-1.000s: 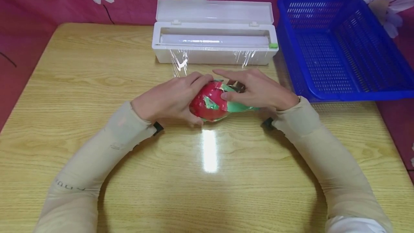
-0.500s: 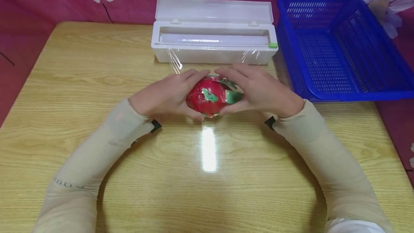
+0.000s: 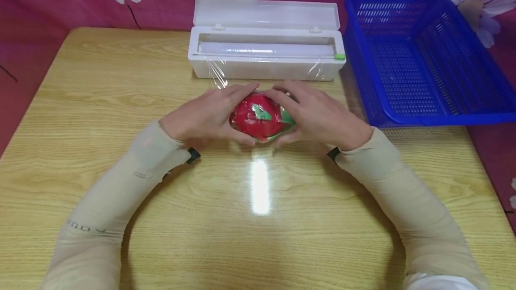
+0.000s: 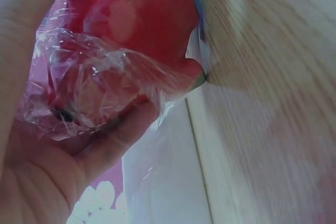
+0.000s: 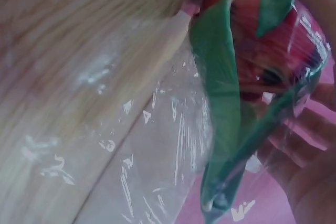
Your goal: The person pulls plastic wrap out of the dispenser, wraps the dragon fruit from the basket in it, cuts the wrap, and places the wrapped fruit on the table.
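Near the middle of the table [image 3: 258, 245], just in front of the white dispenser [image 3: 266, 70], sits the dragon fruit [image 3: 258, 115], red body with green scales, leafy end toward the right. Can't tell if it touches the tabletop or is slightly lifted.

Left hand [image 3: 211, 113]: curled round the plain end, thumb on the near side, fingers on the far side. Right hand [image 3: 322, 115]: curled round the leafy end the same way. Neither is spread flat.

Clear film [image 4: 100, 72] bunches over the left end in the left wrist view, crinkled and loose. Right wrist view shows more film around the leaves, with a sheet running off toward the dispenser. Dispenser lid is up, roll [image 3: 266, 49] inside, green slider [image 3: 340, 57] at the right end of the front edge. Blue basket [image 3: 411, 117] is right of it.

My read: wrapping step, partly done, film looks uncut. Next move calls for a firm hold on both ends, rolling the fruit so the film pulls snug over the leaves, then cutting at the slider. Risk: leaf tips snag or tear the film.
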Demonstrator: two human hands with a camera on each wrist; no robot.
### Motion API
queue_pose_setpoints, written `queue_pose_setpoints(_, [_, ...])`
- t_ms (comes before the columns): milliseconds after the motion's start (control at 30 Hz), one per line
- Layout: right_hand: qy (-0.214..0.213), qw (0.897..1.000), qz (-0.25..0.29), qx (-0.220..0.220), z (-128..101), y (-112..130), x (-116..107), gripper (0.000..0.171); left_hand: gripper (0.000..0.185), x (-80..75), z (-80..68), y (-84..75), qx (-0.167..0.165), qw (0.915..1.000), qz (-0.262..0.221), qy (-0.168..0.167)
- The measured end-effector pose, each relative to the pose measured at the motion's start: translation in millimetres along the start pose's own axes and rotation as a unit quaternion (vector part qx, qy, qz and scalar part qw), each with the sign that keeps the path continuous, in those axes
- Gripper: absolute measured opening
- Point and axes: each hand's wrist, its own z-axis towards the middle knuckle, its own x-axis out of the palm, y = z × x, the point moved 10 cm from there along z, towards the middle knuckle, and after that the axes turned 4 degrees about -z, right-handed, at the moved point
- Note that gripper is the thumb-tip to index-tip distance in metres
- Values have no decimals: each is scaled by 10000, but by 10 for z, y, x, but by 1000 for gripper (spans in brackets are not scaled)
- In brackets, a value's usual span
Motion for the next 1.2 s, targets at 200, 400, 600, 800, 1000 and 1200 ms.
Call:
queue_pose_setpoints(200, [25,10000,-35,80,25,8,57,110,122,-19,-3,74,-160,9996,-217,-25])
queue_pose_setpoints(400, [-2,9997,-226,72,50,29,97,108,121,-47,6,89,-143,9992,-348,-131])
queue_pose_setpoints(600, [-220,9989,-403,-44,62,39,121,105,117,-67,9,92,-67,9989,-408,-216])
queue_pose_setpoints(800, [-406,9974,-560,-183,48,58,113,99,117,-74,23,96,-35,9987,-455,-229])
queue_pose_setpoints(1000, [-372,9977,-519,-218,33,26,105,97,111,-86,41,99,56,9967,-750,-314])
queue_pose_setpoints(1200, [-405,9985,-296,-241,24,-4,62,91,117,-68,35,135,-92,9974,-693,-189])
